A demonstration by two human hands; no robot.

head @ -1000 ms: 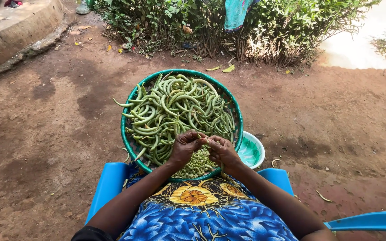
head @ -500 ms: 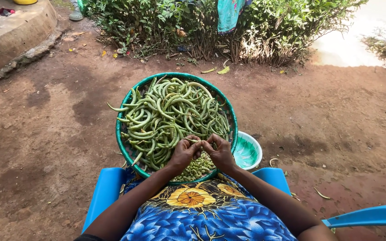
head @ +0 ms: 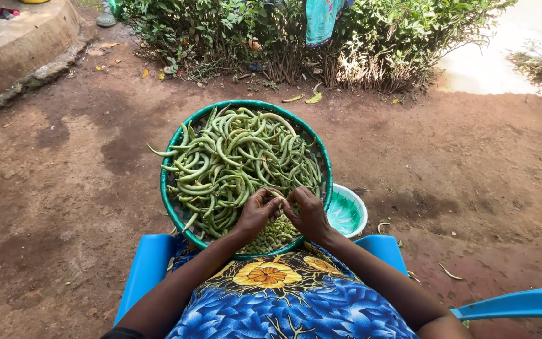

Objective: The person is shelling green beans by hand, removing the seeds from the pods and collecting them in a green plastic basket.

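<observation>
Bean pod (head: pixel 279 196) is being pinched between our two hands right over the near rim of the basket, so by our read we're mid-shelling w/ this one. Left hand (head: pixel 256 215) is curling shut on the pod's left end, right hand (head: pixel 309 213) is closing on the other end, fingertips nearly touching; we can't tell whether the pod is split yet. Nearest us, the blue flowered cloth (head: pixel 283 301) is covering our lap on the blue plastic chair (head: pixel 148 263). Just under the hands, shelled beans (head: pixel 272 235) are piling at the basket's near edge. Next move, we're judging, needs thumbs prying the seam & beans dropping onto that pile. Beyond, unshelled green pods (head: pixel 233 160) are filling the green woven basket (head: pixel 172 213). Small teal bowl (head: pixel 347 212) is sitting beside it on the right. Farther out: bare dirt ground (head: pixel 440 163), then shrubs (head: pixel 296 37).
</observation>
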